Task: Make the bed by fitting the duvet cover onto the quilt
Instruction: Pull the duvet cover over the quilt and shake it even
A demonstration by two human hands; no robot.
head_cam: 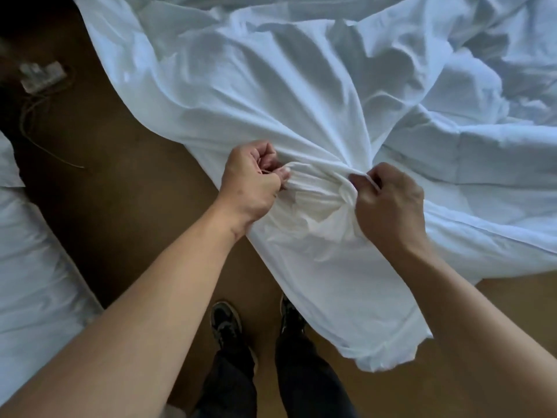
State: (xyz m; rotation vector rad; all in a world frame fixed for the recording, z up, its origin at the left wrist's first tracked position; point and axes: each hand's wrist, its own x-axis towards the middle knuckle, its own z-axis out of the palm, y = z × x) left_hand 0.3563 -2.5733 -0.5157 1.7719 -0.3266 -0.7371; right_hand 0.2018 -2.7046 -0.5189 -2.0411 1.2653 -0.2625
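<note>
Bare forearms fill the foreground, and between them, down below, dark sneakers (226, 322) stand on the brown floor (126, 206). Sweeping from the left: a strip of another white bedding piece (33, 267) at the frame edge, then a small pale blurred object with a thin cord (42, 76) on the floor, too soft to identify. Now the left hand (250, 182), fist closed, pinching a gathered ridge of the white crumpled cotton duvet cover (301, 101) between thumb and fingers. Across the bunch, the right hand (391, 203) is clenched too, gripping the same twisted knot of fabric, possibly with a tie or corner inside, though that can't be confirmed. The cover drapes off the bed edge toward the floor, one corner hanging by the right leg. Farther right lies a bluish-white padded layer (488, 164), probably the quilt, spread on the bed. Progress looks early to middling: fabric bunched, nothing smoothed, corners unaligned. How much quilt is already inside the cover is hidden beneath the folds.
</note>
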